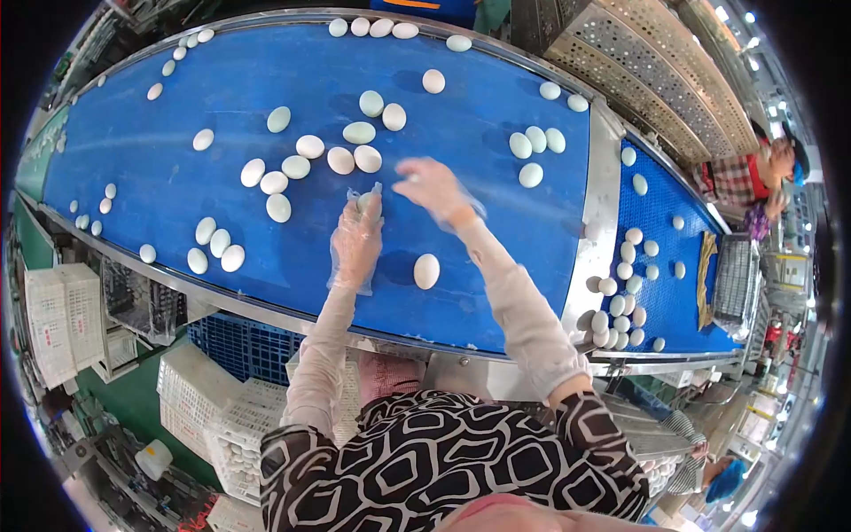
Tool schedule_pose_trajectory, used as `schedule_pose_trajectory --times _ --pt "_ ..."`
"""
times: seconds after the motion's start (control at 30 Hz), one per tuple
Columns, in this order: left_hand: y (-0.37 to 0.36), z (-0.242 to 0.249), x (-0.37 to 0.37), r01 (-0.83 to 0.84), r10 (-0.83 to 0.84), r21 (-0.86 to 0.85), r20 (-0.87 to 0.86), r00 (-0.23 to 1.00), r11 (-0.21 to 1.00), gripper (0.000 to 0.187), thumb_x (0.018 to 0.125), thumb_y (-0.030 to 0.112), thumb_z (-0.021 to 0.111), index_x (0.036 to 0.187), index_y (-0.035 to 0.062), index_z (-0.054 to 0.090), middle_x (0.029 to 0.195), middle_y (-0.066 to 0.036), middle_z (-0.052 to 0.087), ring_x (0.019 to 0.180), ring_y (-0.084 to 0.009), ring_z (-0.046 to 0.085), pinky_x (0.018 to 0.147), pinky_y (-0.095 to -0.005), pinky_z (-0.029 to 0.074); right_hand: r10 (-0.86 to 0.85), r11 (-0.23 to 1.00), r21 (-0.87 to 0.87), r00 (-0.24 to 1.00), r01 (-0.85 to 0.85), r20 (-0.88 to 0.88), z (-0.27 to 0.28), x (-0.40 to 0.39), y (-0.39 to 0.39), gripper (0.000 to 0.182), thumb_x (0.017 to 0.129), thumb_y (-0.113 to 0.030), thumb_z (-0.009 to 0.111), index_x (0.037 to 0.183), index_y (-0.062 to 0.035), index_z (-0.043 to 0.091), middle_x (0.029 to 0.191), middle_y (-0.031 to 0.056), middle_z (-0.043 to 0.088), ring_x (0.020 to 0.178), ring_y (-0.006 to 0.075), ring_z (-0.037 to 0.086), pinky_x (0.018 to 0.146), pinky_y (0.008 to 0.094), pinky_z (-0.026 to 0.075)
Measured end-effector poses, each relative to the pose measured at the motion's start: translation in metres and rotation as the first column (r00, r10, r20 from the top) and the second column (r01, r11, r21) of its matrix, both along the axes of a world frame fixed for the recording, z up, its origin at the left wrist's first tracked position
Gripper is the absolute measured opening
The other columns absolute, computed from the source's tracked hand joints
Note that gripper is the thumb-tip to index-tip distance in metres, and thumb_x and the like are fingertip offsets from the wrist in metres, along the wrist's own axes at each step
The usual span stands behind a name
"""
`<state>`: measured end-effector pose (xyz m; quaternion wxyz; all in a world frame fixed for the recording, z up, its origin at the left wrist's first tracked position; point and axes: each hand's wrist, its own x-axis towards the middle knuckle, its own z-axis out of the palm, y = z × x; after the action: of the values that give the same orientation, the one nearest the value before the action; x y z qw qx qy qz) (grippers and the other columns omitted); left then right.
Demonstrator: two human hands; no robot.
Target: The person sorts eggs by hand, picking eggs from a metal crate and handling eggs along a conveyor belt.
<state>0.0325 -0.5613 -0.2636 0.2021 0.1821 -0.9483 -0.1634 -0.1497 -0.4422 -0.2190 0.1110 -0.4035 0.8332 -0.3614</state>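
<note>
As the head view shows it, the left hand [357, 238], in a clear plastic glove, has its fingers curled around a pale greenish egg [370, 207], mostly hidden by fingers and film. Right of it, the right hand [436, 188], also gloved, is blurred over the blue belt [239, 71]; whether its fingers are apart or together, I cannot tell. Just beyond the left hand's fingertips lies a smooth, creamy white egg [340, 160] with another like it beside it, and behind them a greener egg [359, 133]. To the left of the left hand, a plain white egg [278, 207] ends a loose curve of eggs. Nearer the body than the right hand, a lone white egg [426, 271] lies between the forearms. Well to the right of the right hand sits a cluster of four pale eggs [535, 138].
</note>
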Motion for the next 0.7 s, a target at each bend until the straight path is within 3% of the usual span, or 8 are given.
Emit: schedule_pose_trajectory --times 0.1,0.17,0.27,0.33,0.47,0.5,0.53,0.7 --pt "-0.008 -0.007 -0.008 0.008 -0.006 -0.023 0.096 0.995 1.000 0.075 0.086 0.027 0.078 0.153 0.0268 0.045 0.127 -0.021 0.061 0.102 -0.0359 0.067 0.075 -0.0445 0.059 -0.065 0.981 0.163 0.975 0.101 -0.214 0.021 0.007 -0.076 0.026 0.084 -0.029 0.071 0.099 -0.0075 0.075 0.100 0.0187 0.074 0.095 0.0366 0.072 0.079 0.0455 0.059" --pt "-0.010 -0.008 -0.015 0.029 -0.011 -0.104 0.164 0.986 0.994 0.076 0.086 0.034 0.077 0.154 0.0280 0.043 0.122 -0.020 0.062 0.097 -0.0333 0.069 0.069 -0.0439 0.059 0.196 0.861 0.487 0.979 -0.148 -0.050 0.031 -0.007 -0.108 0.026 0.084 -0.024 0.071 0.102 -0.0064 0.074 0.101 0.0194 0.075 0.097 0.0351 0.073 0.079 0.0469 0.059" --pt "-0.003 0.009 -0.017 0.071 -0.053 -0.083 0.200 0.978 0.994 0.074 0.087 0.033 0.077 0.153 0.0267 0.044 0.118 -0.020 0.064 0.094 -0.0316 0.070 0.068 -0.0441 0.059 0.087 0.963 0.267 0.970 -0.024 -0.226 0.010 0.007 -0.096 0.026 0.085 -0.019 0.067 0.109 -0.0105 0.072 0.106 0.0186 0.075 0.103 0.0334 0.073 0.087 0.0472 0.058" --pt "-0.004 0.021 -0.020 0.129 -0.124 -0.012 0.202 0.972 0.992 0.072 0.087 0.029 0.076 0.152 0.0243 0.045 0.114 -0.020 0.065 0.094 -0.0326 0.071 0.069 -0.0450 0.059 0.036 0.907 0.419 0.999 -0.029 -0.010 0.007 -0.003 -0.078 0.038 0.085 -0.021 0.071 0.120 -0.0091 0.067 0.114 0.0181 0.073 0.109 0.0370 0.069 0.092 0.0489 0.055" --pt "0.004 0.064 -0.021 0.265 -0.279 0.171 0.067 0.958 0.949 0.066 0.086 0.013 0.075 0.147 0.0155 0.053 0.116 -0.021 0.070 0.103 -0.0401 0.069 0.086 -0.0461 0.057 -0.355 0.935 0.066 0.903 0.349 0.244 0.072 0.038 0.086 0.041 0.080 -0.020 0.072 0.119 -0.0087 0.069 0.104 0.0146 0.075 0.101 0.0331 0.072 0.087 0.0442 0.056" --pt "0.003 0.068 -0.025 0.396 -0.383 0.295 -0.103 0.918 0.870 0.059 0.084 0.009 0.074 0.141 0.0072 0.059 0.118 -0.019 0.072 0.101 -0.0320 0.071 0.091 -0.0401 0.056 -0.358 0.899 -0.040 0.784 0.437 0.508 0.100 0.064 0.133 0.056 0.076 -0.021 0.077 0.130 -0.0117 0.068 0.103 0.0124 0.075 0.097 0.0250 0.071 0.086 0.0392 0.056" --pt "0.018 0.083 -0.029 0.280 -0.294 0.702 -0.105 0.950 0.655 0.054 0.083 0.003 0.071 0.136 0.0004 0.062 0.116 -0.014 0.072 0.098 -0.0231 0.069 0.091 -0.0356 0.055 -0.413 0.841 -0.171 0.813 0.513 0.411 0.102 0.092 0.174 0.061 0.077 -0.021 0.077 0.137 -0.0148 0.066 0.103 0.0077 0.075 0.090 0.0191 0.069 0.081 0.0357 0.056" --pt "0.213 0.137 -0.064 0.199 -0.598 0.979 -0.189 0.779 -0.051 0.049 0.092 0.003 0.069 0.139 0.0045 0.057 0.098 -0.012 0.067 0.073 -0.0166 0.065 0.052 -0.0269 0.053 -0.518 0.634 -0.178 0.584 0.753 0.625 0.221 0.268 0.355 0.061 0.081 -0.019 0.077 0.141 -0.0199 0.066 0.104 0.0040 0.075 0.086 0.0139 0.067 0.078 0.0323 0.054"
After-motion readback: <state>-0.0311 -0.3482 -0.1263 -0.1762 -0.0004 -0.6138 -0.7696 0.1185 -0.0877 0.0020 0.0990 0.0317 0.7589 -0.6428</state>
